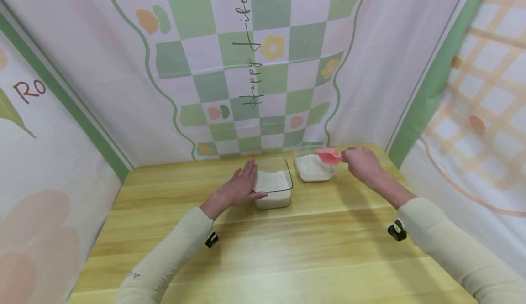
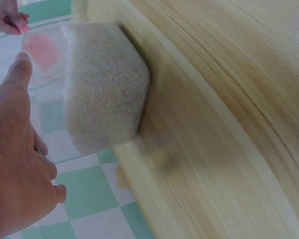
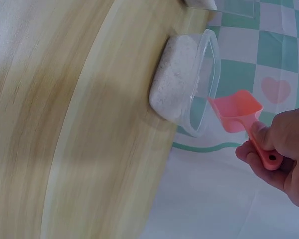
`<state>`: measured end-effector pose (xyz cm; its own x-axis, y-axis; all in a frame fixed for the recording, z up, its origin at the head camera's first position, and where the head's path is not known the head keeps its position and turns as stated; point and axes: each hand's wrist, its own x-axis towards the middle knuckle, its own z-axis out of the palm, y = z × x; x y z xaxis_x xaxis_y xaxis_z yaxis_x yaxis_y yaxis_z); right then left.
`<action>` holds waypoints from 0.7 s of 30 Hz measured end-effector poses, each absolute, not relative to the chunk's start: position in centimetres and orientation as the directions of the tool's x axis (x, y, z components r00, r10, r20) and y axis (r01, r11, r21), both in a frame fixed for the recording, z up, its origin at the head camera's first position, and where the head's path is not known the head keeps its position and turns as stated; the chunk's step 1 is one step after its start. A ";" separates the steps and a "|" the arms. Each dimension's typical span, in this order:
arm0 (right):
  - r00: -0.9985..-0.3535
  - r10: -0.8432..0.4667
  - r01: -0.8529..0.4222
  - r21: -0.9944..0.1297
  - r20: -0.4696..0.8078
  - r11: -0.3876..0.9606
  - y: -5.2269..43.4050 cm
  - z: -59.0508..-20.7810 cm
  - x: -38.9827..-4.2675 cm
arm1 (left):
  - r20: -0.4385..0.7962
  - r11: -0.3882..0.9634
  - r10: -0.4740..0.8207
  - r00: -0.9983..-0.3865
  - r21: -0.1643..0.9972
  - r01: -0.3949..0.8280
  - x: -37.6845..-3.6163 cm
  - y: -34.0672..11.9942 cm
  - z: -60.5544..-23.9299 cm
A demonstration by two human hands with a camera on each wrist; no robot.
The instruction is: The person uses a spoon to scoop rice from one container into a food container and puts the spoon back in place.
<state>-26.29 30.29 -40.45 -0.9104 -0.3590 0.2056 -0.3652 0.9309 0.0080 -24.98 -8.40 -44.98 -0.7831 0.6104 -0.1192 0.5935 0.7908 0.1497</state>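
Grains point(image 1: 307, 167) may scatter on the desk point(image 1: 255, 258) if the pink scoop point(image 1: 328, 156) tips outside the smaller tub point(image 1: 316, 177).
Head: scoop above the tub of white grains; left hand point(image 1: 240, 186), fingers nearly straight, against a larger container point(image 1: 274, 201), part-filled with grains. Left wrist: pushing could slide that container. Right wrist: right hand's point(image 3: 295, 144) fingers curl round the scoop's handle point(image 3: 265, 153), load unclear.

Only a narrow gap parts the container point(image 1: 273, 201) and tub point(image 1: 315, 179).

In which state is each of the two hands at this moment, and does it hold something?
Left hand: open, resting against the left clear container.
Right hand: closed, holding the pink scoop.
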 end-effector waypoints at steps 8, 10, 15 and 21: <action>-0.882 -0.391 -0.404 0.006 0.264 0.915 30.1 -40.0 -25.9 | -0.123 0.795 0.605 -0.786 0.147 0.589 -25.0 -8.3 -45.1; -0.876 -0.393 -0.410 -0.003 0.281 0.912 29.9 -39.9 -25.8 | -0.124 0.795 0.605 -0.786 0.146 0.589 -25.0 -8.3 -45.1; -0.862 -0.398 -0.429 -0.034 0.315 0.903 28.9 -39.1 -25.4 | -0.117 0.791 0.610 -0.784 0.144 0.594 -25.0 -8.4 -45.1; -0.851 -0.414 -0.465 -0.097 0.323 0.880 26.7 -37.6 -24.5 | -0.119 0.789 0.613 -0.782 0.145 0.597 -25.0 -8.4 -45.0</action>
